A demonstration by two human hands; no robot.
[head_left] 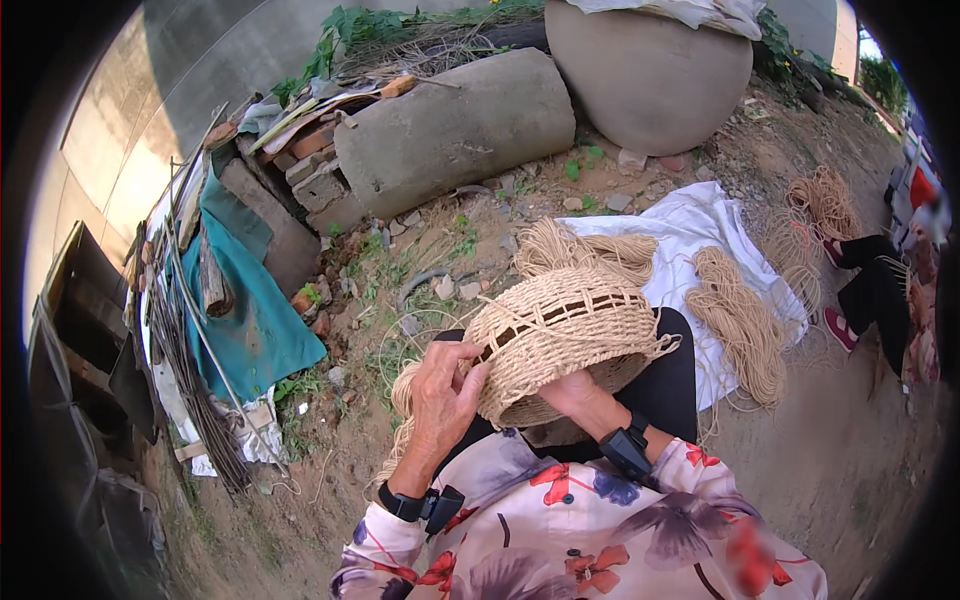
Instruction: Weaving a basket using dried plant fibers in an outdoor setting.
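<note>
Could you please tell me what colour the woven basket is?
The basket is a pale straw tan, seen best in the head view.

Looks like an outdoor yard, bounded by a plain grey wall [240, 50]; hard to tell whether part of a home. Lies open to daylight, with bare earth [810, 450] underfoot, scattered stones [445, 288] and small weeds [573, 170]. Holds yard clutter: a big rounded vessel [650, 85], a grey cylinder [455, 130] on its side, bricks [312, 144], a teal sheet [245, 310], thin sticks [205, 415]. Also suggests a handicraft spot, judging by cord coils [740, 325] and a woven basket [560, 345].
</note>
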